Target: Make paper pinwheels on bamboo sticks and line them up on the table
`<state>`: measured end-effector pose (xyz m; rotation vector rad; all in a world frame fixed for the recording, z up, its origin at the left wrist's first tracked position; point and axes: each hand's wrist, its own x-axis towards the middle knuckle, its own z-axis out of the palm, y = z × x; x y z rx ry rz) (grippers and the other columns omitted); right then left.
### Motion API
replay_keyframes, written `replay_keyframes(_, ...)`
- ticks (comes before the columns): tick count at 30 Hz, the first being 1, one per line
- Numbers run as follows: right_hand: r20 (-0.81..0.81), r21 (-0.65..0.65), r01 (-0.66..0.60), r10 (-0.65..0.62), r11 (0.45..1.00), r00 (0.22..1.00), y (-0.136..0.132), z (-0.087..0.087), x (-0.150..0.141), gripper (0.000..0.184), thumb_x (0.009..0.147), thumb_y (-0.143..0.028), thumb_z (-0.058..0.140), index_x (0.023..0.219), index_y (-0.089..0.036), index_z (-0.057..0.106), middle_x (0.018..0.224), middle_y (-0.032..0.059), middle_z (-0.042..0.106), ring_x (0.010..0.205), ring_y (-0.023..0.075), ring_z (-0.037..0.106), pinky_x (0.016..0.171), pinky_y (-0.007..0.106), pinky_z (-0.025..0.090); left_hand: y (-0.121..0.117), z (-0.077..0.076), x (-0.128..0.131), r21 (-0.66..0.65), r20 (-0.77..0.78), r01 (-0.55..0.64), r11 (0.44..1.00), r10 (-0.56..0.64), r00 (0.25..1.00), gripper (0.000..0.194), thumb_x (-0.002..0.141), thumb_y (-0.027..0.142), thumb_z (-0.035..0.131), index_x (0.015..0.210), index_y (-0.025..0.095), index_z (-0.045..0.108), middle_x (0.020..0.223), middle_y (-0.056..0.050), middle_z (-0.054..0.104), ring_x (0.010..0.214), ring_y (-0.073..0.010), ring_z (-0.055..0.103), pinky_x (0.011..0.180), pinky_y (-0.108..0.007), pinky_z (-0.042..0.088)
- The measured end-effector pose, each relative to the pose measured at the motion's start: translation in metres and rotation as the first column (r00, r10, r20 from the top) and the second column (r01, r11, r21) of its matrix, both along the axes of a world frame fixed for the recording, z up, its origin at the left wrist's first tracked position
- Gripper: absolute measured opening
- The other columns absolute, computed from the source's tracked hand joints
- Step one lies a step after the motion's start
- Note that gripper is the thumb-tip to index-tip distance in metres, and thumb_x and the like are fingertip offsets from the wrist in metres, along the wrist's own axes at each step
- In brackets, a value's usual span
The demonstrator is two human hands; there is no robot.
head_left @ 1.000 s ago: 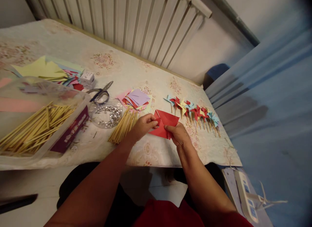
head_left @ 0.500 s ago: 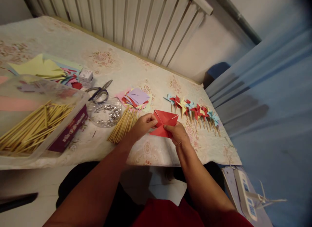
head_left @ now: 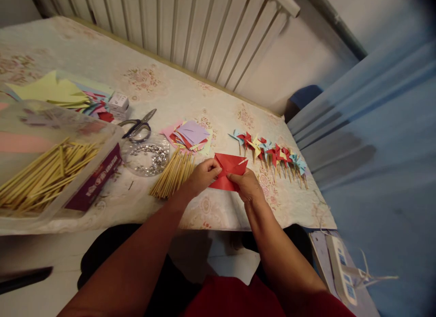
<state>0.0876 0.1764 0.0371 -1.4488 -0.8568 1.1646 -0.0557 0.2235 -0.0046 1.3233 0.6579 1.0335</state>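
Observation:
A square of red paper (head_left: 231, 162) with slits cut in from its corners is held up over the table's front half. My left hand (head_left: 205, 174) pinches its left side between thumb and fingers. On the right side, my right hand (head_left: 248, 184) grips the same sheet, thumb pressed on top near the middle and fingers underneath. Just left of my left hand lies a bundle of thin wooden sticks (head_left: 172, 176). Behind it is a stack of cut paper squares (head_left: 192, 134), purple on top. Finished paper pinwheels (head_left: 272, 151) on sticks lie in a row to the right.
At the left stands a clear plastic box (head_left: 112, 137) holding many sticks (head_left: 51, 176). Near it are a bag of small metal pins (head_left: 146, 159), scissors (head_left: 139, 126), a small white box (head_left: 119, 102) and coloured paper sheets (head_left: 51, 90). A power strip (head_left: 342, 267) sits lower right.
The red paper has turned slightly in my hands, and a slit at its right corner shows a wider gap. Both hands keep hold of it. The view has shifted a little.

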Motion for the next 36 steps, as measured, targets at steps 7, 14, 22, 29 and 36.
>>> replay_keyframes(7,0.018,0.001,-0.011,0.011,1.0,1.0,0.0,-0.003,-0.001,0.026,0.054,-0.021,0.073,0.079,-0.018,0.067,0.078,0.0018,0.072,0.068,0.0185,0.064,0.071,0.033,0.051,-0.001,0.002,0.002,-0.004,-0.005,-0.046,0.999,0.046,0.999,0.014,0.079,0.025,0.053,0.068,0.018,0.048,0.065,0.004,0.046,0.063,-0.0112,0.043,0.063,-0.026,0.038)
replay_keyframes(14,0.026,-0.001,-0.005,0.005,1.0,1.0,0.001,-0.006,-0.002,0.026,0.054,-0.019,0.073,0.079,-0.018,0.067,0.075,0.001,0.072,0.064,0.0173,0.063,0.069,0.032,0.051,-0.001,0.0,0.004,0.005,0.004,-0.066,0.998,0.066,0.998,0.014,0.08,0.026,0.053,0.069,0.019,0.047,0.065,0.004,0.046,0.063,-0.0112,0.043,0.062,-0.026,0.037)
replay_keyframes(22,0.146,0.003,-0.018,0.018,1.0,0.989,0.002,-0.01,-0.001,0.026,0.057,-0.021,0.072,0.083,-0.018,0.069,0.077,0.0005,0.072,0.066,0.0173,0.063,0.068,0.031,0.05,-0.002,0.008,-0.001,-0.062,0.021,-0.055,0.997,0.056,0.998,0.017,0.077,0.028,0.055,0.066,0.018,0.046,0.064,0.004,0.045,0.061,-0.0106,0.041,0.059,-0.025,0.035)
replay_keyframes(29,0.179,0.018,-0.009,0.005,1.0,0.984,0.003,-0.016,0.001,0.023,0.059,-0.02,0.071,0.082,-0.018,0.068,0.073,-0.0011,0.071,0.061,0.0153,0.061,0.063,0.029,0.049,-0.003,0.01,-0.003,-0.219,0.11,0.001,0.976,0.024,0.994,0.017,0.074,0.03,0.057,0.067,0.018,0.048,0.065,0.003,0.048,0.061,-0.0099,0.044,0.059,-0.024,0.037)
replay_keyframes(36,0.165,0.004,0.0,-0.001,1.0,0.986,0.004,-0.016,-0.002,0.021,0.057,-0.02,0.071,0.078,-0.018,0.068,0.072,0.0002,0.071,0.063,0.017,0.062,0.065,0.03,0.05,-0.001,0.006,-0.001,-0.186,0.084,-0.039,0.982,0.055,0.995,0.018,0.074,0.031,0.057,0.066,0.018,0.048,0.064,0.004,0.048,0.061,-0.0104,0.044,0.06,-0.024,0.038)
